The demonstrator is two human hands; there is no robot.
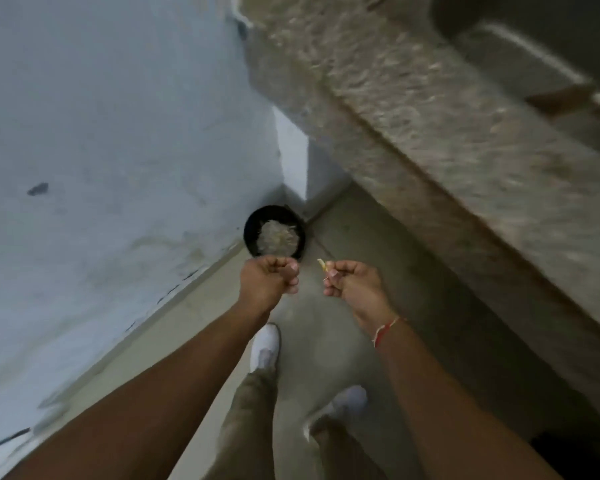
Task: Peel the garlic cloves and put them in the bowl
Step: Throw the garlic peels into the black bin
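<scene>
Nearest the camera, two forearms reach forward and down over a grey floor [326, 341], above a pair of legs and white shoes [265, 348]; a red thread band [383, 332] circles the right wrist; the whole view is blurred.

Further out, the left hand [269, 282] is clenched into a loose fist, and whether anything lies inside it cannot be told; just beside it, the right hand [354, 284] pinches a small pale yellowish scrap [322, 265] at its fingertips, probably garlic skin or a sliver of clove, its long axis pointing up and away from the fingers, towards the container ahead.

Beyond both hands, on the floor against the pale blue wall [101, 133], stands a round black container [275, 231] holding a heap of pale, papery bits; it looks more like a bin for peelings than the task's bowl, though that is a guess. It lies straight ahead of the left fist and ahead-left of the right pinch, so the left hand is nearer; a drop from the right would need a short carry leftward and forward.

Farthest right runs a speckled stone counter [430, 133].
</scene>
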